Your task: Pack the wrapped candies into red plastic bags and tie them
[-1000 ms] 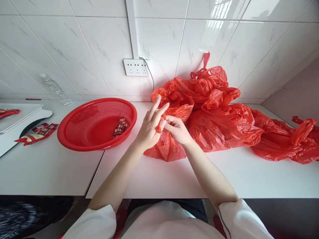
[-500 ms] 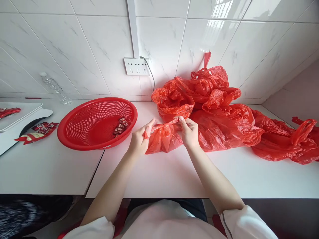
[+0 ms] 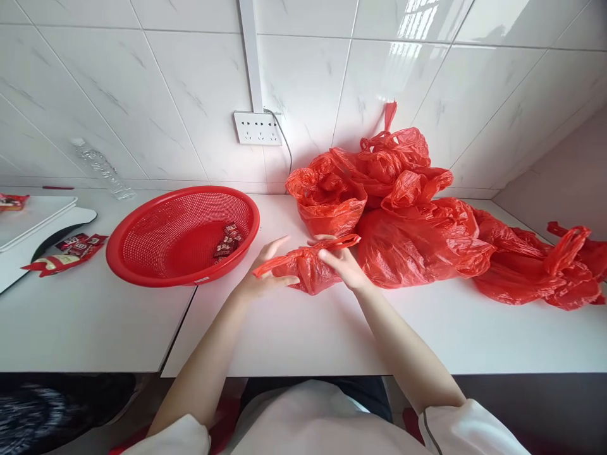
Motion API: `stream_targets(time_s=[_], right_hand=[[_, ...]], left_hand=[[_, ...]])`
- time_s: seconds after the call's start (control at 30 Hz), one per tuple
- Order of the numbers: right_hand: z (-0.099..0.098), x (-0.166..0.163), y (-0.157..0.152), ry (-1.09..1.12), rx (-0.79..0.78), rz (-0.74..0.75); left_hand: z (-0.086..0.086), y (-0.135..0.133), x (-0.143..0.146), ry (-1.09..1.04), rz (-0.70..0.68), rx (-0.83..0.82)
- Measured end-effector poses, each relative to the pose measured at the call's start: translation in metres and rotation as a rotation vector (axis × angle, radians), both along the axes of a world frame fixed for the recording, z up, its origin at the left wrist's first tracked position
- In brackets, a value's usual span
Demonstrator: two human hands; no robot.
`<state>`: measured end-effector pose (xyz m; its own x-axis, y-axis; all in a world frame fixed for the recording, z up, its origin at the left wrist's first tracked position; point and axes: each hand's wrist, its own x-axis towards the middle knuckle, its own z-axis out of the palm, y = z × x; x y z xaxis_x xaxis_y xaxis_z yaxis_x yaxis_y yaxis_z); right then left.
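Observation:
A small tied red plastic bag (image 3: 306, 270) lies on the white counter (image 3: 303, 328) in front of me, between both hands. My left hand (image 3: 258, 278) is beside its left end, fingers stretched out and apart, with the bag's left tail lying across them. My right hand (image 3: 345, 265) grips the bag's right side, and the bag's other tail (image 3: 342, 241) sticks out above its fingers. Just left of my hands stands a red mesh basket (image 3: 142, 221) holding several small dark red sachets (image 3: 226, 242).
A heap of red plastic bags (image 3: 417, 234) fills the counter's back right, up against the tiled wall. A wall socket (image 3: 257, 127) with a cable is above it. At far left are a clear bottle (image 3: 102, 167), a white tray (image 3: 33, 215) and red packets (image 3: 66, 253).
My hands pulled the bag's two ends apart, then lowered the bag to the counter. My left hand has since opened and its fingers have spread.

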<state>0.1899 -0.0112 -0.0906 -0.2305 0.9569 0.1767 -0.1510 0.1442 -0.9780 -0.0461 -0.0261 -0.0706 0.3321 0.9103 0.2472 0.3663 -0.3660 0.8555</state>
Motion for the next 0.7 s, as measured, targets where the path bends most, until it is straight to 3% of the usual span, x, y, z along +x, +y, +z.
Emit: stream_targets(time_s=[0.13,0.27,0.37,0.53,0.7], right_hand=[[-0.014,-0.01,-0.008,-0.361,0.183,0.035],[-0.022,-0.012,-0.006,-0.476,0.295,0.1],[-0.024,-0.009,-0.002,-0.53,0.296,0.002],[-0.032,-0.007,0.003,-0.616,0.268,-0.061],[-0.033,-0.008,0.0,-0.636,0.246,-0.066]], left_hand=[[-0.027,0.01,0.01,0.078,-0.013,-0.171],[-0.043,0.009,0.022,0.164,0.094,-0.117],[-0.046,0.01,0.024,0.162,0.14,-0.078],[-0.049,0.016,0.026,0.169,0.26,-0.3],[-0.04,0.016,0.025,0.175,0.192,-0.343]])
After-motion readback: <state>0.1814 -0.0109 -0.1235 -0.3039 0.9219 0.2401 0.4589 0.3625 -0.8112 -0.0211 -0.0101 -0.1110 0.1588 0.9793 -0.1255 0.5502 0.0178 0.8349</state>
